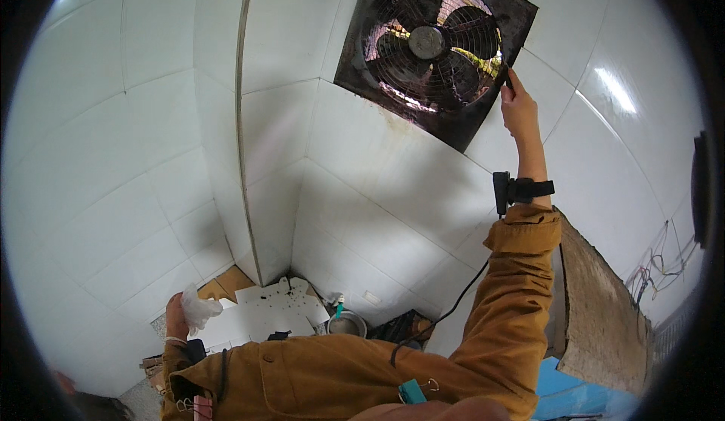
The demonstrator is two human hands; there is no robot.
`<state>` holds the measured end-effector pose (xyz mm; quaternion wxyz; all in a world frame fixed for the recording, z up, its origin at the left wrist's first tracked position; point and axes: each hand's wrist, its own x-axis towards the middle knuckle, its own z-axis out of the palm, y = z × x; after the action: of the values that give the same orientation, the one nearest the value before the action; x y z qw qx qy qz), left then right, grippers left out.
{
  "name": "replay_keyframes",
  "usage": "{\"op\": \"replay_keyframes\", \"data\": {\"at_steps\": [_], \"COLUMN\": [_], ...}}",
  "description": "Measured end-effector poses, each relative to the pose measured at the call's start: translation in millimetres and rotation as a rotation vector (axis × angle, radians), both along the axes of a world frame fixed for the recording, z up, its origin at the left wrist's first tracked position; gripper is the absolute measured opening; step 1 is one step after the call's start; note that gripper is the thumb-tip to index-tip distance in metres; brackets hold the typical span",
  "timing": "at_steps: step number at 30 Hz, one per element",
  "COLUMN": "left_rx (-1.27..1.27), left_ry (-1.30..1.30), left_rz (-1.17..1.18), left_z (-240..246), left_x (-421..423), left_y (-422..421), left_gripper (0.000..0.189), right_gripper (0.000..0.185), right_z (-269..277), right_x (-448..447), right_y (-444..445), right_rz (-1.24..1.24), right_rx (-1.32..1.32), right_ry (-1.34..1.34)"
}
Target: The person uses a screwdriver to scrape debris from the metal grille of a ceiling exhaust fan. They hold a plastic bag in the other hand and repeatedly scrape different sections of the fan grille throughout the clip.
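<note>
An exhaust fan (426,42) in a dark, grimy square frame (461,129) is set in the white-tiled wall, its blades showing behind a round wire guard. My right hand (520,109) is raised to the frame's right edge. Its fingers are closed around a small dark object (509,81) that meets the edge; what it is cannot be made out. Low on the left, my left hand (176,316) grips a crumpled translucent plastic bag (199,309), well away from the fan. Brownish stains (399,121) mark the tiles just under the frame.
Below lie white sheets (255,313) sprinkled with dark bits, cardboard (232,284) and a metal pot (347,323). A worn board (603,302) stands at right, near loose wires (651,274). A black cable (461,302) runs from my right wrist device (518,189). A vertical pipe-like strip (242,138) runs down the wall.
</note>
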<state>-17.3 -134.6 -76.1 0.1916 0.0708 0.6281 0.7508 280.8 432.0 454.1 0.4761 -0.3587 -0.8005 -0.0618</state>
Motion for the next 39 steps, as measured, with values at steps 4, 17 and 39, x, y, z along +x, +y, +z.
{"op": "replay_keyframes", "data": {"at_steps": [4,17,39], "left_rx": [0.042,0.117,0.132], "left_ry": [-0.006,-0.001,-0.124], "left_rz": [0.022,-0.044,0.006], "left_z": [-8.5,-4.2,12.7], "left_x": [-3.9,-7.8,-5.4], "left_y": [4.9,12.3,11.9], "left_gripper": [0.026,0.028,0.021], "right_gripper": [0.046,0.042,0.042], "right_z": [-3.9,10.0,-19.8], "right_x": [16.4,8.2,-7.2], "right_y": [6.1,-1.3,3.0], "right_rz": [-0.037,-0.125,-0.009], "right_rx": [0.225,0.201,0.071], "right_ry": [-0.214,-0.164,-0.022]}}
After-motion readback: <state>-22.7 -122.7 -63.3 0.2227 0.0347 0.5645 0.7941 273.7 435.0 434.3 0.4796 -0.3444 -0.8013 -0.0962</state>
